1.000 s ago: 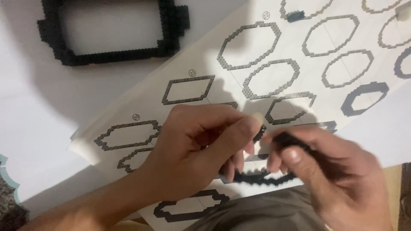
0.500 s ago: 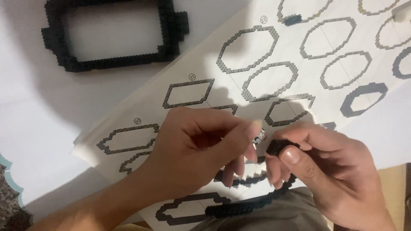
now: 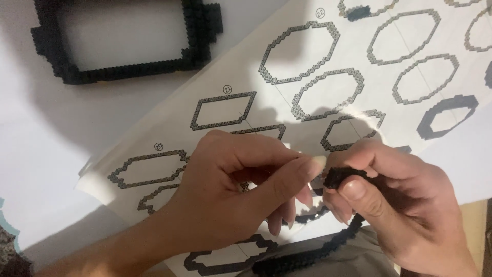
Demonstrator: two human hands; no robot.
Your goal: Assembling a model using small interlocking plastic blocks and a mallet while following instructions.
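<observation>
My left hand (image 3: pixel 230 195) and my right hand (image 3: pixel 400 205) meet over a printed instruction sheet (image 3: pixel 318 87) with outlines of ring shapes. My right hand pinches one end of a thin black strip of small bricks (image 3: pixel 341 177), which curves down below my fingers toward the bottom edge. My left thumb and fingertips press against the same end of the strip. Whether my left hand also holds a loose small piece is hidden by the fingers.
A black rectangular frame built of small bricks (image 3: pixel 128 69) lies at the top left on the white table (image 3: pixel 41 133). A small dark brick piece (image 3: pixel 357 11) rests on the sheet at the top. Grey cloth (image 3: pixel 359 256) shows at the bottom.
The black strip has swung lower, hanging under my hands. My right hand has shifted its pinch to the strip's upper end, and both hands have drawn closer together.
</observation>
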